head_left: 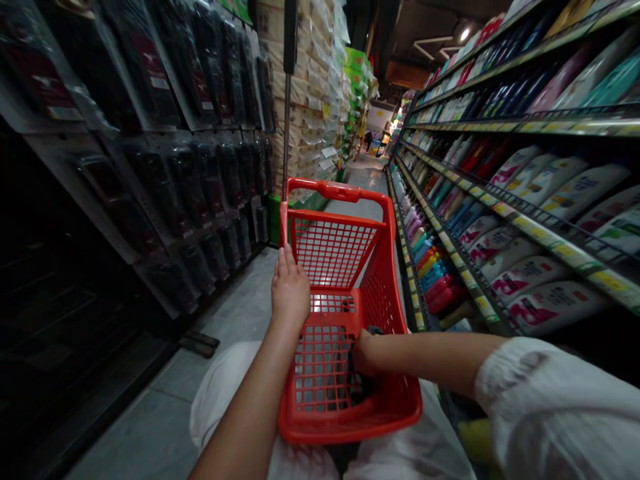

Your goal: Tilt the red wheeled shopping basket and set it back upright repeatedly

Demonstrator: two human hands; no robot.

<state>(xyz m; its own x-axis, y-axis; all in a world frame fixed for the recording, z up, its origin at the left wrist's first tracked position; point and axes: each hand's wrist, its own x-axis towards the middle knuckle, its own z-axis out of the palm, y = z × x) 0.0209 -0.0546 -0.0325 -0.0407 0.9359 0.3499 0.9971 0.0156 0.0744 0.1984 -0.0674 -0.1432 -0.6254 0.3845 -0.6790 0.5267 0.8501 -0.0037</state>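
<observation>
A red plastic rolling shopping basket (340, 217) with grid walls stands between my knees, its handle on the far side. My left hand (291, 287) lies along its left rim, with the fingers stretched out and pointing away from me. Down inside the basket, my right hand (366, 353) is closed near the right wall, its fingers mostly hidden. Dark material (361, 388) shows around and below that hand, too shadowed to name. A thin metal pole with a black grip (289, 40) rises at the basket's far left corner.
Shelves (550, 250) packed with bottles line the right side close by. On the left hangs a rack of dark packaged goods (190, 167). Stacked wrapped packs (305, 100) stand farther ahead on the left. The grey tiled floor (240, 300) runs on down the aisle.
</observation>
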